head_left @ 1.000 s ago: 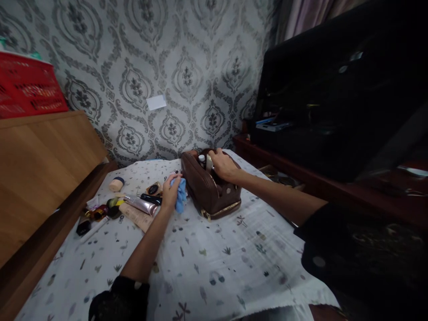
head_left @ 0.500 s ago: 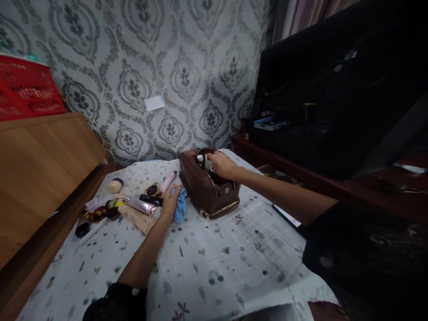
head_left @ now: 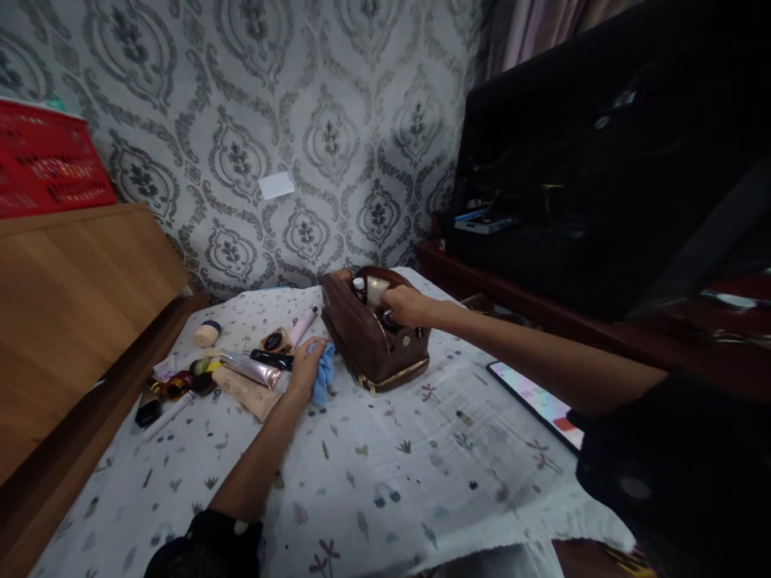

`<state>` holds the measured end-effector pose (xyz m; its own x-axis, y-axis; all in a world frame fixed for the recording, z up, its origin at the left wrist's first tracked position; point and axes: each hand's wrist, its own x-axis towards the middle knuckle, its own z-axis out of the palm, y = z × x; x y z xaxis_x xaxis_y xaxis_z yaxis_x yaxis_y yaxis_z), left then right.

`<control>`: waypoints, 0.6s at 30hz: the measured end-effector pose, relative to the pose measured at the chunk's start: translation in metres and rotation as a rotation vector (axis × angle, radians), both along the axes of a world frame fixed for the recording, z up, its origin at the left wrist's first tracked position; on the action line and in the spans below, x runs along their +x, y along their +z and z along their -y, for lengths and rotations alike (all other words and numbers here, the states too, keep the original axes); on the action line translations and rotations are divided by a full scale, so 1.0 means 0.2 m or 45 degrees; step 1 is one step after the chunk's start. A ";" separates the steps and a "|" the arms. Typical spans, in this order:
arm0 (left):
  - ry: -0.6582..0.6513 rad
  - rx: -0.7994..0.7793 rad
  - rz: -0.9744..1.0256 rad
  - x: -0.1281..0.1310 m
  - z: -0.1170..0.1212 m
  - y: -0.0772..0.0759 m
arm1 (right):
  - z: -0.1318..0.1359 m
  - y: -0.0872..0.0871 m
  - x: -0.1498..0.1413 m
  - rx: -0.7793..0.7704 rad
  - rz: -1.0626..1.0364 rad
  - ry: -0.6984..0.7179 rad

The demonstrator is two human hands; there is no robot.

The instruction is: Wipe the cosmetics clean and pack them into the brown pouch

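Note:
My left hand [head_left: 307,368] is closed on a crumpled blue cloth [head_left: 324,376], resting on the table beside the bag. A brown toiletry bag [head_left: 361,333] with gold zips stands open in the middle. My right hand [head_left: 405,307] reaches into its opening with curled fingers; the fingertips and anything they grip are hidden. Just left of those fingers, a beige tube [head_left: 377,291] stands upright in the bag, next to a white-capped bottle [head_left: 360,285]. Close to my left hand lie a black tube [head_left: 271,358], a pink metallic tube [head_left: 256,369] and a pale pink tube [head_left: 303,327].
More cosmetics lie at the left, including a beige tube [head_left: 246,391], a dark-lidded jar [head_left: 207,333] and a black box [head_left: 148,413]. A phone [head_left: 536,401] lies under my right forearm. A wooden panel [head_left: 90,297] bounds the left, a television [head_left: 572,177] the right.
My right hand has shifted slightly right and down inside the bag, and the beige tube there now shows more fully. My left hand stays on the cloth. More of the phone is visible.

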<state>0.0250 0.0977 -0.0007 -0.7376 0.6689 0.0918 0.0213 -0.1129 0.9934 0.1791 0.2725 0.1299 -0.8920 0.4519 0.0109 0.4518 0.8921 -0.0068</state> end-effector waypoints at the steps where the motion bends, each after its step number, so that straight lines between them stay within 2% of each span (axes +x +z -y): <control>1: 0.000 0.000 -0.005 0.00 0.00 0.00 | 0.00 0.00 0.01 -0.007 -0.002 0.011; 8: 0.017 -0.041 -0.038 -0.03 0.03 0.01 | 0.05 0.07 0.07 -0.062 -0.120 0.019; 11: 0.054 -0.053 -0.089 -0.05 0.03 0.02 | 0.12 0.10 0.12 -0.100 -0.414 -0.023; 13: 0.083 -0.062 -0.130 -0.08 0.03 0.04 | 0.20 0.09 0.16 -0.116 -0.680 0.010; 16: 0.125 -0.092 -0.208 -0.15 0.02 0.07 | 0.37 -0.02 0.20 -0.184 -0.961 0.338; 18: 0.185 -0.126 -0.288 -0.22 0.00 0.10 | 0.49 -0.14 0.20 -0.249 -0.974 0.600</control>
<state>-0.0183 0.0973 0.0187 -0.7948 0.5714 0.2043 0.2525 0.0052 0.9676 0.2187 0.1747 0.1026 -0.7656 0.0992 0.6357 -0.1483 0.9342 -0.3244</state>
